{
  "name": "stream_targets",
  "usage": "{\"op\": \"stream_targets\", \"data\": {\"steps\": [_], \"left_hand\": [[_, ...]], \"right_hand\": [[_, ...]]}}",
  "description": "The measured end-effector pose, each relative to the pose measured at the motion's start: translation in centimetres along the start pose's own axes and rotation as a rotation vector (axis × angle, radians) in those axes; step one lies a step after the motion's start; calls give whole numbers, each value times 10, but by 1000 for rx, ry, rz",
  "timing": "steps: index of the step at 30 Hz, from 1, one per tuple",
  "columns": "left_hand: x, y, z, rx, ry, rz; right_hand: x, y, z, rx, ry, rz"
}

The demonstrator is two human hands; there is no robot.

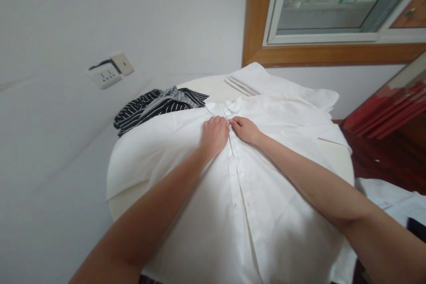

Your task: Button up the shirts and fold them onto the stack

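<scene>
A white button-up shirt [199, 222] lies spread front side up over a round table, its collar at the far side and its sleeves out to left and right. Just below the collar, my left hand [215, 135] is closed on the front edge, fingers bent over the cloth. Close beside it, my right hand [245, 129] pinches the same placket between thumb and fingers. The button between the fingertips is too small to make out. Below the hands, the two front edges hang apart, with buttons along one of them.
Black-and-white striped cloth [159, 104] lies bunched at the table's far left. Folded white cloth [262, 80] rests at the back right. The cream table [206, 88] stands against a wall with a socket [104, 75]. Right are a red curtain [392, 113] and white items [392, 197] lower down.
</scene>
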State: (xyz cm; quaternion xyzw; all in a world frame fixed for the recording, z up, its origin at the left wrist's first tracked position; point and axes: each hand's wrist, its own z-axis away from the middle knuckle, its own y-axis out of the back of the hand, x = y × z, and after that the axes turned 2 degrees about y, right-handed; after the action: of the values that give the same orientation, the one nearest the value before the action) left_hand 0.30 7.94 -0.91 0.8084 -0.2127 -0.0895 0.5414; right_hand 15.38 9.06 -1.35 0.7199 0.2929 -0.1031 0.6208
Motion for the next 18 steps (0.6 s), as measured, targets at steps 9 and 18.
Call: {"op": "stream_targets", "data": {"steps": [9,18], "left_hand": [[-14,1,1,17,60,-9],[-28,-18,-3,-138,-107,111]], "right_hand": [[-3,7,11,-14,21,-6],[5,14,34,198,36,381]]}}
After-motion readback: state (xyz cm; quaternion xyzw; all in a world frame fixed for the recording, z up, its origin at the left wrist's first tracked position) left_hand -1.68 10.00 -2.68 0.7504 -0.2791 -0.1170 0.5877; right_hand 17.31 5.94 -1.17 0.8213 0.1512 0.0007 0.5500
